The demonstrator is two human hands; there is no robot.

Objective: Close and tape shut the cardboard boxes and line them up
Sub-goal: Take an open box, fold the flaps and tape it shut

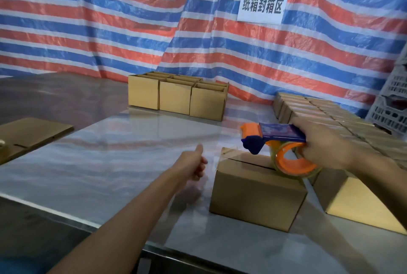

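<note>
Brown flattened cardboard [33, 132] is seen at the left edge of the frame on the grey glossy tabletop [110, 163]. Towards the upper centre, a cluster of open-topped brown cardboard boxes [176, 97] is left standing; these are judged to be work outstanding. Below centre, the left hand [193, 163] is held over the tabletop, its grip loosely curled with the thumb out and nothing in it, just beside the small brown cardboard box [257, 194] at lower centre. That box's flaps are folded down, but a dark seam is visible along the top, so its taping is judged unfinished. The orange-and-blue plastic tape dispenser [279, 141] is held over the seam's right end by the right hand [323, 143], whose grip is wrapped round the handle. At the right, rows of closed brown cardboard boxes [330, 119] are already lined up, with a white plastic crate [392, 106] behind. Nothing is seen lying on the seam; a further tan cardboard box [361, 203] at lower right is set close by and could crowd the stroke.
</note>
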